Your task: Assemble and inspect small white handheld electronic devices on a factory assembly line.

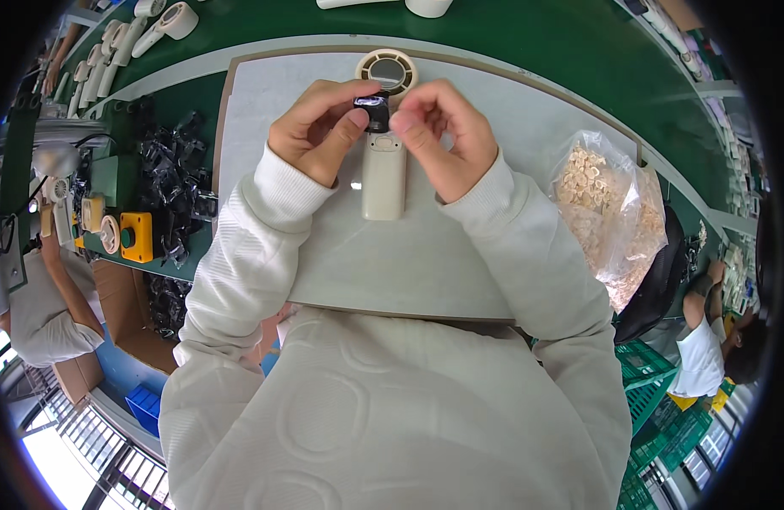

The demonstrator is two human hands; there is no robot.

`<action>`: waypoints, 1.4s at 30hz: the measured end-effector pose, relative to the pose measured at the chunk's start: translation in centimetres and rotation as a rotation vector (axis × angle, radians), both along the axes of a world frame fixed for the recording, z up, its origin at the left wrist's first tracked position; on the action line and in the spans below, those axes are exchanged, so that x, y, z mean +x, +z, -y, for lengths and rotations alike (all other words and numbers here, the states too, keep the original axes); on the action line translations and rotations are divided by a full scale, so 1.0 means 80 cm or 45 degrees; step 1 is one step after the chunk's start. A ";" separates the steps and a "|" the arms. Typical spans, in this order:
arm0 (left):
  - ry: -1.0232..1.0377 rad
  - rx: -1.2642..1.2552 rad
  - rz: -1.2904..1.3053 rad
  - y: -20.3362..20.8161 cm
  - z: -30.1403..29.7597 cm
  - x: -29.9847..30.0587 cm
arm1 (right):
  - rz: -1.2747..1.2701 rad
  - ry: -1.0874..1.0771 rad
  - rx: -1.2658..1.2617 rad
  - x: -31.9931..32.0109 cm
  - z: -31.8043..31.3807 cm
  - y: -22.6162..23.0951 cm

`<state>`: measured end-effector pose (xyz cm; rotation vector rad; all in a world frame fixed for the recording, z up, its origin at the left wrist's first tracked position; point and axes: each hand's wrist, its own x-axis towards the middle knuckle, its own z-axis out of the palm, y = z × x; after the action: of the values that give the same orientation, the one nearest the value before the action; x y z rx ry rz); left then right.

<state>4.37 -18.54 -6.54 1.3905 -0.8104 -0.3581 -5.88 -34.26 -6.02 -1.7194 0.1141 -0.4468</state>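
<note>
A cream handheld fan lies on the grey work mat (332, 255), its round head (387, 72) at the far end and its handle (383, 183) pointing toward me. Over the fan's neck, my left hand (324, 127) pinches a small glossy black plastic part (374, 110) between thumb and fingers. My right hand (447, 136) is curled in at the part's right side, thumb and forefinger drawn together at its edge. Whatever may lie between those right fingertips is too small to make out. The black part hides the joint between head and handle.
Right of the mat, a clear plastic bag (608, 204) holds many small cream pieces. Left is a heap of black plastic parts (175, 170) beside a yellow switch box (137, 237). More cream fans (166, 25) stand at upper left. People's arms show at both sides.
</note>
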 end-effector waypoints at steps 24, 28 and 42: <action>0.372 0.794 0.725 -0.011 -0.008 -0.017 | -0.485 0.081 -0.299 -0.005 -0.001 0.007; 0.300 0.621 0.609 -0.008 -0.008 -0.019 | -0.473 0.124 -0.117 0.001 -0.014 0.011; 0.152 -0.113 0.401 0.015 -0.003 -0.020 | 0.103 0.085 0.006 -0.003 -0.017 0.012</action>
<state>2.81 -18.28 -5.36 1.4233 -0.9817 -0.0082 -6.16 -32.91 -5.09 -1.6929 -0.0008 -0.4659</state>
